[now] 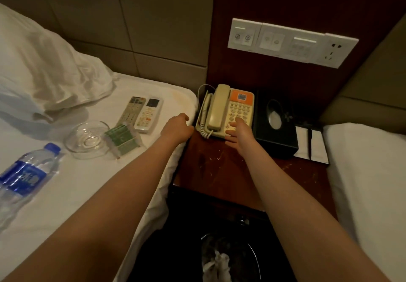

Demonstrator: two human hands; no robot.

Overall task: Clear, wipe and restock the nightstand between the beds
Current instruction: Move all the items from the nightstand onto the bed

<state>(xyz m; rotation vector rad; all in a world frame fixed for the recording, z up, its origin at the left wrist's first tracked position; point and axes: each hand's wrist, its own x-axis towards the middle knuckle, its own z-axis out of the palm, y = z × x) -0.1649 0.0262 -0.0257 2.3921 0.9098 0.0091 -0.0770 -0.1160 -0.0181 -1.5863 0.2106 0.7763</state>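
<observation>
A dark wood nightstand point(222, 171) stands between two white beds. At its back sit a beige telephone point(226, 110) with an orange panel, a black tissue box point(274, 123) and a notepad with pen point(310, 141). My left hand point(178, 125) hovers at the phone's left side by the bed edge, fingers loosely curled, holding nothing. My right hand point(238, 132) reaches with straight fingers over the phone's front right corner and keypad. On the left bed lie two remotes point(142, 114), a green packet point(120, 138), a glass ashtray point(87, 138) and a water bottle point(26, 178).
A crumpled pillow point(44, 68) lies at the head of the left bed. A switch and socket panel point(290, 42) is on the wall above the nightstand. A black bin point(228, 257) with crumpled paper stands on the floor in front. The right bed point(369, 182) borders the nightstand.
</observation>
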